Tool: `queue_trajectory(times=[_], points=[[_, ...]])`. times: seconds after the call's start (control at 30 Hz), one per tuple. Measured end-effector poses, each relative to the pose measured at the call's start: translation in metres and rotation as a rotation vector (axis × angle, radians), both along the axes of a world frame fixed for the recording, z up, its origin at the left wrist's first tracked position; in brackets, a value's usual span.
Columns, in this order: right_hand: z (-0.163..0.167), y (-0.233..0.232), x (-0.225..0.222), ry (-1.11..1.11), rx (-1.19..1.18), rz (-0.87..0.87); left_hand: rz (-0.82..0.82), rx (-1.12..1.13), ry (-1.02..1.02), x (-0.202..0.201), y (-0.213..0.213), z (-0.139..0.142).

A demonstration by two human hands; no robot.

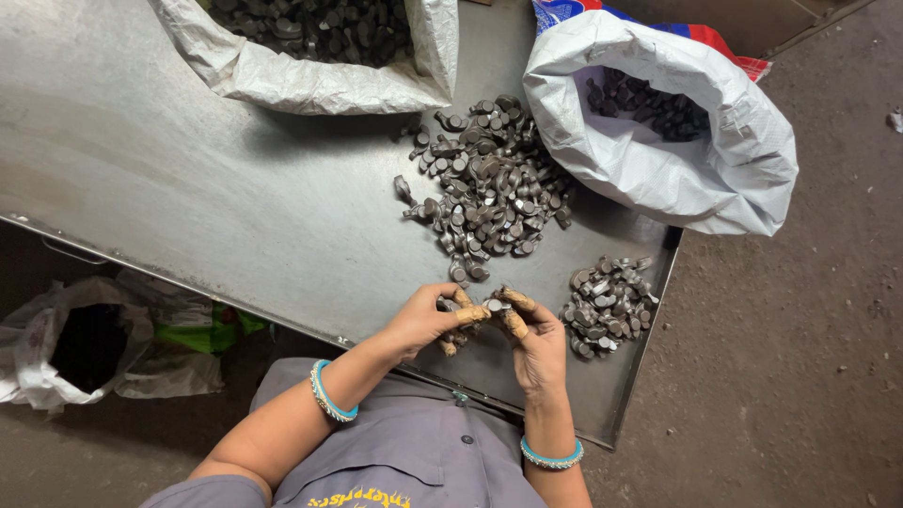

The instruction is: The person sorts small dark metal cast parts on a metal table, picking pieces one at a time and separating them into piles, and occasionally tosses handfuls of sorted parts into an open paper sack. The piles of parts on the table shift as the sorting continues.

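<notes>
Both hands — left (428,318), right (532,337) — pinch one metal part (493,305) at the table's (188,188) near edge; small pile (607,305) beside right edge, bare sheet leftward.

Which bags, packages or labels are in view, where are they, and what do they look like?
White woven sack: top centre on the metal table, mouth rolled open, dark metal parts inside.
White woven sack with red and blue edge: top right, open, same dark parts inside.
Pale plastic bag: on the floor at lower left, crumpled, dark inside.
Green wrapper: beside that bag, crumpled.
No signs or screens.
</notes>
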State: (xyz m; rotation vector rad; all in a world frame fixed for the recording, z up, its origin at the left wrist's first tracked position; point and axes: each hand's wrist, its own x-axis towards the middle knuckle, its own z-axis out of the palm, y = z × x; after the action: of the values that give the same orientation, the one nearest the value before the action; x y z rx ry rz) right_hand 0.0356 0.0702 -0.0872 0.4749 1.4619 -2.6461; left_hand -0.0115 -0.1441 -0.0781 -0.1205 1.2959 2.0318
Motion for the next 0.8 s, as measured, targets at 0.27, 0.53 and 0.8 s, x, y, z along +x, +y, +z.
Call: queue_trajectory(times=[0.27, 0.53, 0.8], points=[[-0.013, 0.003, -0.002, -0.07, -0.022, -0.005, -0.053, 0.195, -0.269, 0.0, -0.002, -0.025], [-0.002, -0.006, -0.001, -0.045, 0.09, 0.02, -0.03, 0.204, -0.372, -0.001, -0.002, -0.028], [0.058, -0.047, -0.038, 0.374, 1.331, 0.066, 0.108, 0.312, -0.403, -0.013, -0.022, -0.018]])
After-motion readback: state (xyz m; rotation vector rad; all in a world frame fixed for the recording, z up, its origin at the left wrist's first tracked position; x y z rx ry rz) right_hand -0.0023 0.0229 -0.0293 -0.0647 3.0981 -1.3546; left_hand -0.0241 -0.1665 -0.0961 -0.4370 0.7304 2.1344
